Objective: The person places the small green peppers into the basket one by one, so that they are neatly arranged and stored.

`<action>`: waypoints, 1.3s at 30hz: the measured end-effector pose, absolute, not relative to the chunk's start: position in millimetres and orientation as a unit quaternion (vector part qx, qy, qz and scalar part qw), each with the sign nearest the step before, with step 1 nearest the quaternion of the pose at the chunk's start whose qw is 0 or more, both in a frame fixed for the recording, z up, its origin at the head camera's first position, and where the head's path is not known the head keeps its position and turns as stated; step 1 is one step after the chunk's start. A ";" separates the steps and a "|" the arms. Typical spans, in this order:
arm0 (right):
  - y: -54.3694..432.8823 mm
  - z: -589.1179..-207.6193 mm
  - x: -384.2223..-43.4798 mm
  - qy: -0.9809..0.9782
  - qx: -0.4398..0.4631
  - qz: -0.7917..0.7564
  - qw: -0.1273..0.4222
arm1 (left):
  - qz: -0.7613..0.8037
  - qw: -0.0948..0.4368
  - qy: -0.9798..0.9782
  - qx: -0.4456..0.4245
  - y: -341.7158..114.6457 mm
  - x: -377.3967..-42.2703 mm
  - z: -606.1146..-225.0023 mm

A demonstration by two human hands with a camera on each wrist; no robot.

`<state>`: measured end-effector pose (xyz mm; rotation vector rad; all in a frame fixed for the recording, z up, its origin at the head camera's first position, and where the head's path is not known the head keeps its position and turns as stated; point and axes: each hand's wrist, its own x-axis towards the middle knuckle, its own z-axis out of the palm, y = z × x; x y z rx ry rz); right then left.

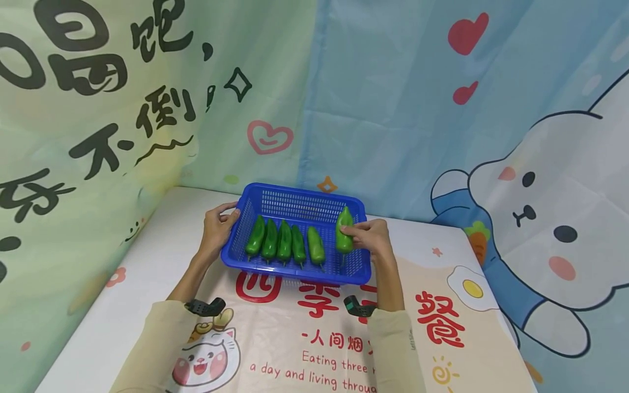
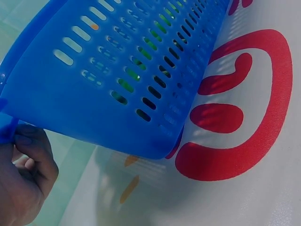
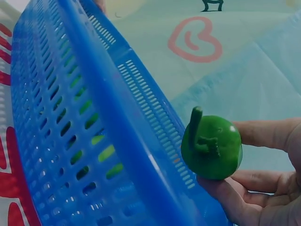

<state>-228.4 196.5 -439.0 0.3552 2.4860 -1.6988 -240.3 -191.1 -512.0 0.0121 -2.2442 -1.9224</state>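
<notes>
A blue plastic basket with slotted walls stands on the table, and several green peppers lie side by side in it, stems towards me. My left hand grips the basket's left end at the rim; the left wrist view shows its curled fingers under the rim corner. Between thumb and fingers my right hand pinches another green pepper over the basket's right end. Its stem end faces the camera in the right wrist view, with the fingertips on its side.
A printed cloth with red characters and a cartoon cat covers the table. Behind the basket hangs a curtain with hearts, and a cartoon rabbit is printed at the right. A black wrist device sits on each forearm.
</notes>
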 end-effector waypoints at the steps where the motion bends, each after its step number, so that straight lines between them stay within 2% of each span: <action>1: 195.2 -439.8 -228.5 0.822 0.116 -0.555 0.052 | -0.648 0.093 -0.756 0.004 -191.1 -240.2 -511.8; 13: 174.1 -442.8 -231.6 0.862 0.117 -0.492 0.045 | -0.642 0.100 -0.760 0.000 -191.2 -239.6 -510.9; 23: 160.9 -453.0 -235.9 0.913 0.105 -0.395 0.019 | -0.643 0.098 -0.760 -0.001 -191.3 -239.3 -511.9; 29: 157.6 -457.4 -244.4 0.925 0.111 -0.361 0.036 | -0.640 0.099 -0.762 -0.001 -191.7 -238.8 -511.3; 31: 171.5 -492.6 -267.0 0.924 0.092 -0.370 0.032 | -0.640 0.096 -0.762 0.002 -191.9 -238.6 -511.4; 35: 171.5 -495.6 -270.7 0.928 0.086 -0.362 0.026 | -0.643 0.090 -0.760 0.006 -191.9 -239.4 -511.8; 36: 177.4 -513.4 -283.1 0.927 0.072 -0.369 0.011 | -0.644 0.089 -0.760 0.007 -191.7 -239.5 -511.5; 38: 161.5 -481.9 -265.0 0.933 0.099 -0.346 0.023 | -0.644 0.089 -0.760 0.008 -191.5 -239.6 -511.1; 39: 160.4 -482.8 -264.3 0.934 0.099 -0.343 0.020 | -0.644 0.090 -0.760 0.008 -191.3 -239.2 -510.7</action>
